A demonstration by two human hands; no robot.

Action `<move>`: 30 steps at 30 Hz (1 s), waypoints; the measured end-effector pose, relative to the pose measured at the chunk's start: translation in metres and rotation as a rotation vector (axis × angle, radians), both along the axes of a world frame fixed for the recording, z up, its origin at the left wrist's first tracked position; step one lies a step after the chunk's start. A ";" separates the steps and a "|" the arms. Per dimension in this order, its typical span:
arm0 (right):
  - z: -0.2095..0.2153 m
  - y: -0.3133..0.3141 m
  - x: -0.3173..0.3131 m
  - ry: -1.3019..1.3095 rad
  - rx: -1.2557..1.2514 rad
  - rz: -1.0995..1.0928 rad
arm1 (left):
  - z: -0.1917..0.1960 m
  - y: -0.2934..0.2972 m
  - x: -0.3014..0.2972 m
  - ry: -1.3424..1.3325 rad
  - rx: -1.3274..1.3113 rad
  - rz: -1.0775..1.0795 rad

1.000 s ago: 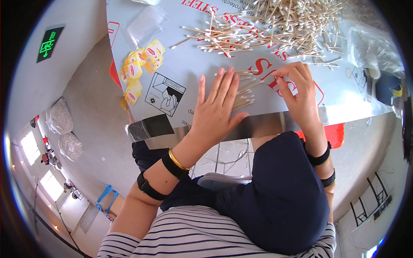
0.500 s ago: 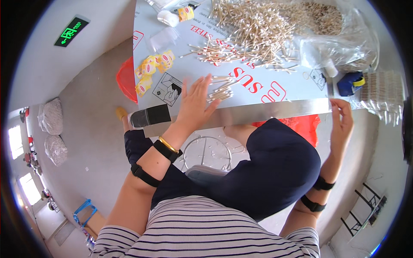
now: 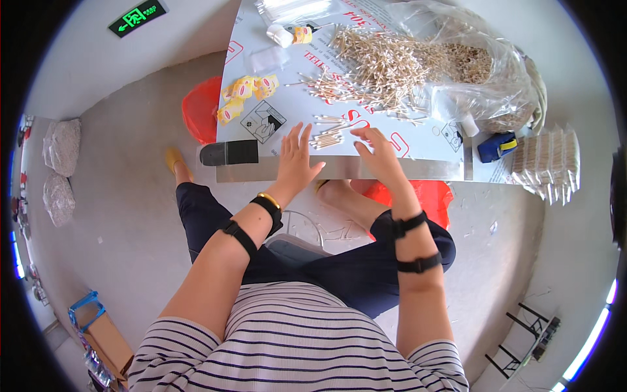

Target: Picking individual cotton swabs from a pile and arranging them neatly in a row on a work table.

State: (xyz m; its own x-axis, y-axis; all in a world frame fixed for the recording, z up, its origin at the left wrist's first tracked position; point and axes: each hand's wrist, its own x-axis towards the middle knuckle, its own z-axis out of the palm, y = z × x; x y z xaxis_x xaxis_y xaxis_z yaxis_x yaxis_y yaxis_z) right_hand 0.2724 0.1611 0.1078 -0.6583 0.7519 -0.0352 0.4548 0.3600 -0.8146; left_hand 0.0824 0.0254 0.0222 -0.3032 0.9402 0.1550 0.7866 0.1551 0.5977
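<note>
The small bundle of cotton swabs lies on the white printed sheet covering the desk, just beyond the tips of your left hand and just left of your right hand. Your left hand rests flat, fingers spread and holding nothing; your right hand hovers with fingers loosely curled and apart, and it seems empty, though the view is too small to rule out a swab or two pinched under them. As a judgement, you are at the gathering step: squaring a small batch of swabs between both hands. The next move calls for bringing both hands in on either side of the bundle and closing the fingers gently, so the sticks stay parallel and none roll off the desk's near metal edge. Farther out, the big loose heap of swabs spreads toward a clear plastic bag holding more. To the left sit yellow sticker rolls; to the right, a blue tape dispenser and stacked packs of bundled swabs. A red stool stands beside the desk on the floor.
</note>
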 end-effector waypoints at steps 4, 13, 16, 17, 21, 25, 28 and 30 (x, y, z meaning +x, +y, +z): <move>-0.054 0.021 -0.030 -0.014 0.144 -0.029 | -0.012 0.018 -0.001 0.037 -0.021 0.021; -0.088 0.045 -0.066 -0.287 0.338 0.019 | -0.018 0.035 -0.027 0.047 0.005 -0.019; -0.088 0.046 -0.071 -0.306 0.327 0.044 | -0.020 0.039 -0.039 0.023 0.025 -0.047; -0.088 0.044 -0.071 -0.302 0.330 0.047 | -0.020 0.040 -0.041 0.018 0.023 -0.046; -0.083 0.035 -0.075 -0.301 0.350 0.104 | -0.020 0.040 -0.047 -0.010 0.046 -0.073; -0.083 0.031 -0.072 -0.286 0.331 0.124 | -0.017 0.038 -0.044 -0.012 0.055 -0.072; -0.085 0.034 -0.057 -0.154 0.328 0.025 | -0.015 0.031 -0.038 0.000 0.056 -0.068; -0.090 0.032 -0.041 -0.027 0.335 -0.141 | -0.016 0.023 -0.033 0.036 0.039 -0.041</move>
State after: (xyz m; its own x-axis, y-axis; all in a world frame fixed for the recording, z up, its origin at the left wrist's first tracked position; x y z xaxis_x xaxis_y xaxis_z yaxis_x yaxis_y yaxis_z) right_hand 0.2309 0.1929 0.0177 -0.5499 0.8077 0.2126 0.5386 0.5374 -0.6489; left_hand 0.0489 0.0488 0.0060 -0.2582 0.9448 0.2016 0.8129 0.0997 0.5738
